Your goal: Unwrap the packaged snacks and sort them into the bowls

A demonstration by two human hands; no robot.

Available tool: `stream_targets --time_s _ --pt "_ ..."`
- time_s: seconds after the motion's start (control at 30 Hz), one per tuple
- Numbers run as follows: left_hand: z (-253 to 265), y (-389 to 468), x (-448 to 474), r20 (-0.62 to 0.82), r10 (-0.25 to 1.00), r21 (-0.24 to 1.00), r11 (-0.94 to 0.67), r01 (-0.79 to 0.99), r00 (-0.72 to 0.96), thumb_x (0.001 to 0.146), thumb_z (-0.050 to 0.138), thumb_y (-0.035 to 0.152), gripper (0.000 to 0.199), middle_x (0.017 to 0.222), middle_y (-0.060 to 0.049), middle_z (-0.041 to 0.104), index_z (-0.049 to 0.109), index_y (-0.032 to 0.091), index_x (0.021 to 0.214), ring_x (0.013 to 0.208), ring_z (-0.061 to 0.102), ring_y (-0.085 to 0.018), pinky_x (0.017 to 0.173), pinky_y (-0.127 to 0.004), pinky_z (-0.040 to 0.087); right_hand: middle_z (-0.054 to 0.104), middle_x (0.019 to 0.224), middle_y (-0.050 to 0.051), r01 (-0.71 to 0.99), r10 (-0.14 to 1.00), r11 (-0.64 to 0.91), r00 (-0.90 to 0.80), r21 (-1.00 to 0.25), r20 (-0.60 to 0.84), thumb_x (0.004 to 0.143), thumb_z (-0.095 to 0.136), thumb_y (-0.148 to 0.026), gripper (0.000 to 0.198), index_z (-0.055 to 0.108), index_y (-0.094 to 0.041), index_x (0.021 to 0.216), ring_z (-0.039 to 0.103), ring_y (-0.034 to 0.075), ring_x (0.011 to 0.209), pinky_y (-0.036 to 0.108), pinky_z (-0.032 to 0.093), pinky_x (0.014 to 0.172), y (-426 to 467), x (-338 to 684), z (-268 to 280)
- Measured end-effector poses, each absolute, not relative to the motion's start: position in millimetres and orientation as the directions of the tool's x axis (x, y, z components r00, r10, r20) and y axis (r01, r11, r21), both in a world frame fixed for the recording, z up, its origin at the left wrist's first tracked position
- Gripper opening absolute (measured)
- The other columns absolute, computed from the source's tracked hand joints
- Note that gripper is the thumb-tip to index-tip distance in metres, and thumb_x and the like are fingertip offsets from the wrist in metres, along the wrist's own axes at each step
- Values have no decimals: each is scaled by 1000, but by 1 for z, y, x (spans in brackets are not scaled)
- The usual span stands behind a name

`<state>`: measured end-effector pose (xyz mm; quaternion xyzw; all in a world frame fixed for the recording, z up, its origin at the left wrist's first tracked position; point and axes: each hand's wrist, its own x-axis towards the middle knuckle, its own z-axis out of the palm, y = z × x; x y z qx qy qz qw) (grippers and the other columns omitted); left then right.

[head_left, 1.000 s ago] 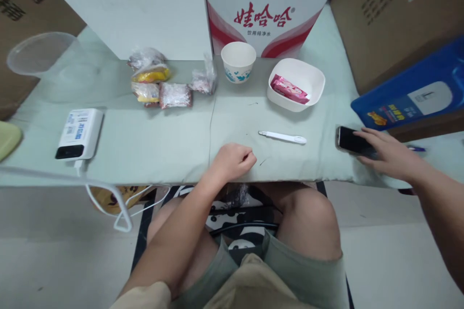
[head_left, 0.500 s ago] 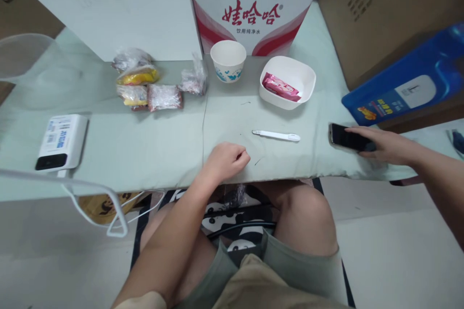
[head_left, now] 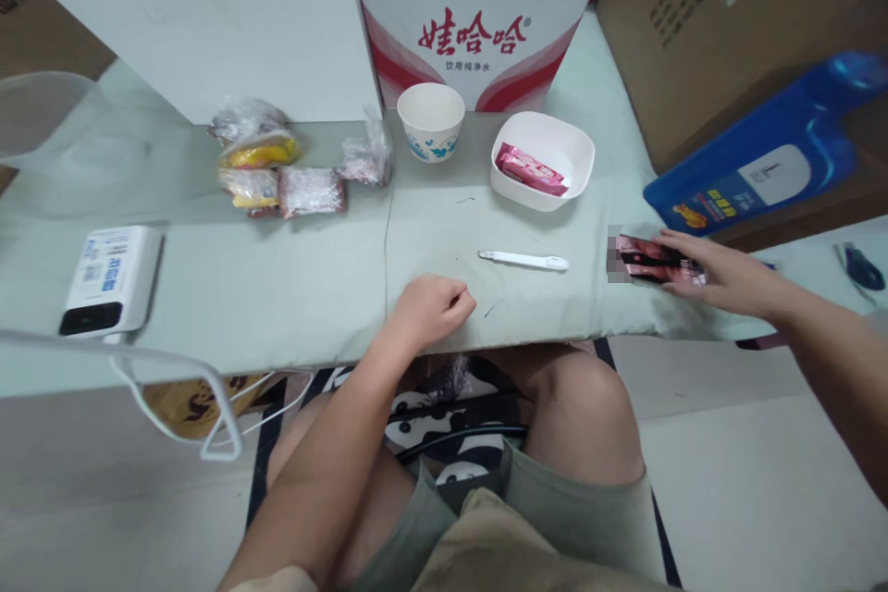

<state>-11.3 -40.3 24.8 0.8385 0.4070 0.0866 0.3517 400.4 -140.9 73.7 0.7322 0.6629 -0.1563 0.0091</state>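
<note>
My left hand (head_left: pixel 436 310) rests as a closed fist near the front edge of the cloth-covered table, with nothing showing in it. To its upper right lies a white pen-shaped cutter (head_left: pixel 524 260), untouched. My right hand (head_left: pixel 728 277) grips the right end of a smartphone (head_left: pixel 648 261), fingers along the far edge and thumb along the near one. The phone lies face up with its screen lit; part of the picture there is pixelated. Beyond the cutter, a white square bowl (head_left: pixel 581 168) holds pink wrapped snack bars (head_left: pixel 533 170).
A paper cup (head_left: pixel 431 125) stands before a white-and-red carton (head_left: pixel 472 37). Left of it lie several plastic-wrapped snacks (head_left: pixel 312 191). A white power bank (head_left: pixel 115 273) with a cable sits far left. A blue bottle (head_left: pixel 763 166) leans by a brown box (head_left: pixel 721 37) on the right.
The phone's screen has gone from dark to lit under my right hand. My left fist has stayed in place. The view has shifted slightly.
</note>
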Motion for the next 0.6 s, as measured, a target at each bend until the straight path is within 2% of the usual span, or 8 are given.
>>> stream_targets --time_s 0.1,0.17,0.23,0.33,0.47,0.53,0.6 --pt "26 -39 -12 -136 745 666 -419 617 653 81 38 30 29 53 1 35 29 20 55 53 31 -12 60 -33 17 72 113 17 960 987 -94 54 -265 -153 93 52 -19 23 65 -16 112 68 22 100 33 48 85 -156 363 86" --pt "27 -38 -11 -135 749 671 -412 616 648 81 38 30 29 52 2 34 29 20 55 53 31 -12 60 -33 17 73 89 10 927 978 81 -145 -367 -151 87 47 -11 21 64 -20 94 66 19 79 32 48 75 -162 329 85" --pt "27 -38 -10 -133 753 673 -408 617 644 80 38 30 29 52 2 33 29 20 55 52 30 -12 59 -33 17 69 78 5 834 897 290 -409 -470 -171 83 45 -9 21 62 -22 86 63 18 72 30 46 70 -161 292 78" --pt "27 -37 -9 -121 758 674 -411 614 641 81 39 29 29 52 2 33 30 20 55 52 30 -12 60 -33 18 67 72 2 731 836 427 -543 -532 -76 80 44 -9 20 60 -21 80 61 16 67 29 44 69 -145 240 68" --pt "30 -36 -10 -116 764 673 -410 616 635 81 40 29 29 52 2 36 33 20 55 53 32 -11 60 -32 20 60 62 -1 593 806 555 -557 -583 201 79 42 -10 18 56 -22 75 52 14 57 29 40 64 -117 185 75" --pt "32 -35 -11 -140 763 677 -391 624 631 81 41 28 29 51 2 37 35 20 54 54 32 -12 59 -32 20 59 61 -2 457 767 621 -525 -637 370 77 40 -9 21 57 -22 79 51 13 57 29 42 64 -112 164 87" --pt "34 -34 -12 -164 766 676 -371 636 621 80 42 26 29 51 2 36 35 20 53 55 32 -12 59 -32 19 61 65 -3 295 721 657 -514 -694 465 75 39 -10 29 60 -24 90 54 13 59 29 45 67 -117 148 103"
